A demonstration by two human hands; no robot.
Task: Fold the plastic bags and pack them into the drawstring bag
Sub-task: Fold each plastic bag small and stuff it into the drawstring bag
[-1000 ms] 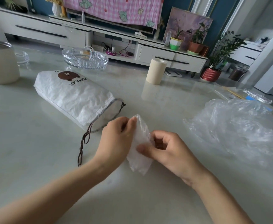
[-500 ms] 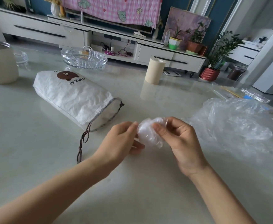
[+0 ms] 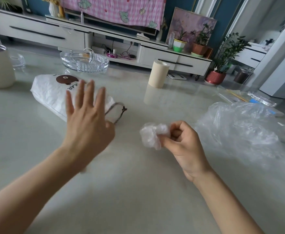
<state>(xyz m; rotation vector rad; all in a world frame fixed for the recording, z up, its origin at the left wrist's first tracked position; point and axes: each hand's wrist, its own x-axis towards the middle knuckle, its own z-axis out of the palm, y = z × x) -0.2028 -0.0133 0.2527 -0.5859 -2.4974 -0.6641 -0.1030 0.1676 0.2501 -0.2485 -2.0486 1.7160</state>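
While your left hand (image 3: pixel 87 129) hovers, fingers spread, over the drawstring bag (image 3: pixel 50 94), your right hand (image 3: pixel 184 144) pinches the wadded plastic bag (image 3: pixel 152 135).

Soft bright daylight; sheen on table (image 3: pixel 138 191); left hand (image 3: pixel 87 129) motion-blurred; wide-angle bending at edges.

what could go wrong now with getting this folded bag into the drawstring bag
The folded plastic bag is only pinched at one end by the right hand; it may spring open.
The mouth of the drawstring bag lies slack on the table, partly behind the open left hand; stuffing one-handed could miss it.
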